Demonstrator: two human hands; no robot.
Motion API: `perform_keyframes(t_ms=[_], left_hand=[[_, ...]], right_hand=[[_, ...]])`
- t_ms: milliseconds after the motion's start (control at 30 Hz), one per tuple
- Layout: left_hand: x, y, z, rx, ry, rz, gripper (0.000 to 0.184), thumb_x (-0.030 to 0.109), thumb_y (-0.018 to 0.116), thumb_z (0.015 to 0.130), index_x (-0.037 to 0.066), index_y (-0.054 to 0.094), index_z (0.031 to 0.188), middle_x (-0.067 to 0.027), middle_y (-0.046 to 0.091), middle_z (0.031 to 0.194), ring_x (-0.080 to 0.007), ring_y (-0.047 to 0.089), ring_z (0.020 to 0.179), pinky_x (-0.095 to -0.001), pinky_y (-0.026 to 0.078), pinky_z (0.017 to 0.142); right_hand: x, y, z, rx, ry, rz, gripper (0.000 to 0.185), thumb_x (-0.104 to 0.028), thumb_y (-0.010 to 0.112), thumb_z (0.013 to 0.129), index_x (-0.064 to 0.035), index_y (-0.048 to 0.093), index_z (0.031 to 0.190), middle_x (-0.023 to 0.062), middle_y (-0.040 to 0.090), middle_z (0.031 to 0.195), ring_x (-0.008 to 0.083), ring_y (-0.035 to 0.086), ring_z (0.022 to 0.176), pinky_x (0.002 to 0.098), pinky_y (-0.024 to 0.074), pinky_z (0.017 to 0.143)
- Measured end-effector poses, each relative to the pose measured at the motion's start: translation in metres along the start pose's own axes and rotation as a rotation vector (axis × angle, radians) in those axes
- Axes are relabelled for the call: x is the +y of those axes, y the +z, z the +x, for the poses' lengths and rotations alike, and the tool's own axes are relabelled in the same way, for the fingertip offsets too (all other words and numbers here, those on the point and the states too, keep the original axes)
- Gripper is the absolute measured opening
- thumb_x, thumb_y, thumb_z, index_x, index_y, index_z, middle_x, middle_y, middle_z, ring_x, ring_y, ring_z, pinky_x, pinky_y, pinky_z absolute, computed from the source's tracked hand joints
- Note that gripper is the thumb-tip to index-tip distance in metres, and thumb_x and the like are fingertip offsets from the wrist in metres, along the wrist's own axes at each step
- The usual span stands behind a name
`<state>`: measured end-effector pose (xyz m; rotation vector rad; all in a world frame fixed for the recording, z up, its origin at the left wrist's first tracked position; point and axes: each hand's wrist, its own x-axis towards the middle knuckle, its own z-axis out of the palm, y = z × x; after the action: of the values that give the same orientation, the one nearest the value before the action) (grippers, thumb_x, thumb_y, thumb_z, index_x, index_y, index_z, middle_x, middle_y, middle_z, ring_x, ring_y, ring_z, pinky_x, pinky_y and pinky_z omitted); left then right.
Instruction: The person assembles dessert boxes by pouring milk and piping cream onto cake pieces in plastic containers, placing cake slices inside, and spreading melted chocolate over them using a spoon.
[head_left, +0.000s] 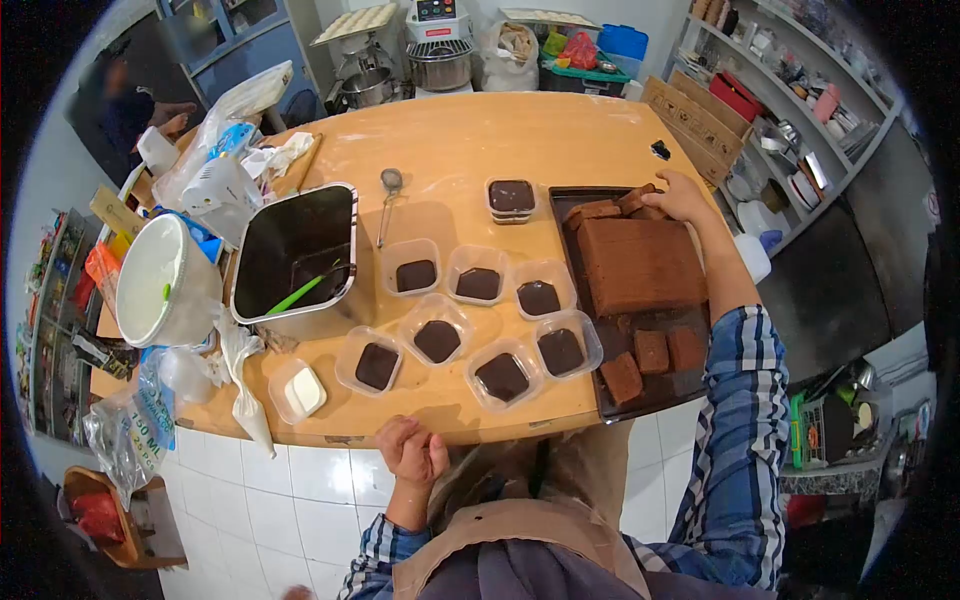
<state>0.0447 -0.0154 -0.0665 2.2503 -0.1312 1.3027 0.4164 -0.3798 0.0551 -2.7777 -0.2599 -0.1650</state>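
Note:
My right hand (682, 197) reaches over the dark baking tray (655, 402), its fingers closed around a piece of chocolate cake (637, 199) at the tray's far edge. A large block of chocolate cake (640, 265) and several smaller cut pieces share the tray. At the table's near edge, my left hand (412, 450) is curled, with nothing visible in it. Several clear plastic tubs (437, 328) with a dark chocolate layer at the bottom stand between my hands. Behind them is a fuller, layered tub (511, 200).
To the left stand a deep metal pan (345, 310) with a green-handled spatula (295, 295), a white bucket (155, 280), a piping bag (245, 385) and a hand mixer (222, 190). A spoon (388, 205) lies behind the tubs. Another person (130, 110) sits at far left.

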Motion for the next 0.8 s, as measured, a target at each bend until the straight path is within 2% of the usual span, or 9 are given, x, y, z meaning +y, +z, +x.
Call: perform_keyframes(t_ms=[133,233,267,367,467,567,667,767,800], left_hand=[[0.004,0.000,0.005,0.012,-0.020,0.018,0.016,0.015,0.053,0.076,0.002,0.050,0.066,-0.0143,0.050,0.086,-0.0286,0.048,0.080,-0.0383,0.041,0.071],[0.002,-0.003,0.005,0.019,-0.008,0.024,0.016,0.015,0.055,0.075,0.003,0.051,0.066,-0.0132,0.050,0.085,-0.0281,0.049,0.079,-0.0370,0.041,0.069],[0.002,-0.003,0.005,0.021,0.003,0.025,0.015,0.014,0.057,0.074,0.003,0.052,0.065,-0.0126,0.051,0.086,-0.0277,0.049,0.078,-0.0359,0.042,0.068],[0.000,-0.004,0.007,0.011,0.036,0.040,0.015,0.013,0.059,0.073,0.003,0.053,0.064,-0.0121,0.051,0.086,-0.0271,0.050,0.076,-0.0345,0.043,0.065],[-0.001,-0.002,0.004,0.006,0.044,0.028,0.015,0.013,0.059,0.072,0.003,0.053,0.064,-0.0124,0.051,0.086,-0.0271,0.050,0.075,-0.0344,0.043,0.065],[0.000,-0.002,0.005,0.005,0.049,0.022,0.015,0.013,0.060,0.072,0.003,0.053,0.064,-0.0126,0.051,0.086,-0.0272,0.050,0.075,-0.0343,0.043,0.065],[-0.001,-0.002,0.005,0.017,0.052,0.019,0.015,0.013,0.060,0.072,0.003,0.052,0.064,-0.0127,0.051,0.085,-0.0274,0.050,0.075,-0.0344,0.043,0.065],[0.001,-0.002,0.007,0.024,0.055,0.020,0.014,0.012,0.059,0.072,0.003,0.051,0.065,-0.0128,0.051,0.085,-0.0276,0.050,0.075,-0.0345,0.043,0.065],[0.002,-0.002,0.008,0.022,0.051,0.023,0.014,0.012,0.059,0.072,0.003,0.051,0.065,-0.0129,0.051,0.086,-0.0277,0.050,0.076,-0.0346,0.043,0.065]], right_hand=[[-0.013,0.007,0.005,-0.104,0.099,0.137,0.068,-0.034,0.072,0.062,0.0030,0.050,0.115,0.0202,0.057,0.107,0.0307,0.057,0.098,0.0337,0.0449,0.083],[-0.018,0.024,0.016,-0.063,0.082,-0.066,0.072,-0.037,0.073,0.061,0.0018,0.049,0.117,0.0188,0.058,0.107,0.0311,0.056,0.099,0.0354,0.0444,0.084],[-0.018,0.029,0.018,-0.073,0.105,-0.062,0.066,-0.038,0.073,0.059,0.0009,0.055,0.110,0.0182,0.059,0.104,0.0313,0.055,0.099,0.0366,0.0440,0.083],[-0.024,0.028,0.021,-0.155,0.218,-0.056,0.057,-0.033,0.075,0.059,0.0048,0.059,0.099,0.0214,0.061,0.097,0.0291,0.059,0.092,0.0336,0.0456,0.080],[-0.027,0.025,0.015,-0.052,0.223,-0.021,0.046,-0.030,0.074,0.061,0.0042,0.061,0.089,0.0185,0.063,0.087,0.0252,0.060,0.083,0.0329,0.0465,0.072],[-0.022,0.019,0.015,-0.041,0.257,0.222,0.042,-0.027,0.073,0.064,0.0047,0.061,0.089,0.0135,0.063,0.081,0.0190,0.059,0.078,0.0316,0.0457,0.068],[-0.012,0.017,0.021,0.097,0.204,0.377,0.036,-0.025,0.071,0.068,0.0024,0.062,0.089,0.0087,0.062,0.080,0.0140,0.057,0.078,0.0287,0.0441,0.066],[-0.022,-0.007,0.013,0.152,0.204,0.670,0.030,-0.026,0.068,0.072,-0.0005,0.064,0.086,0.0056,0.062,0.077,0.0125,0.056,0.078,0.0263,0.0430,0.070],[-0.024,-0.016,0.009,0.065,0.093,0.875,0.034,-0.032,0.066,0.075,-0.0039,0.061,0.094,0.0033,0.061,0.079,0.0123,0.055,0.075,0.0268,0.0424,0.072]])
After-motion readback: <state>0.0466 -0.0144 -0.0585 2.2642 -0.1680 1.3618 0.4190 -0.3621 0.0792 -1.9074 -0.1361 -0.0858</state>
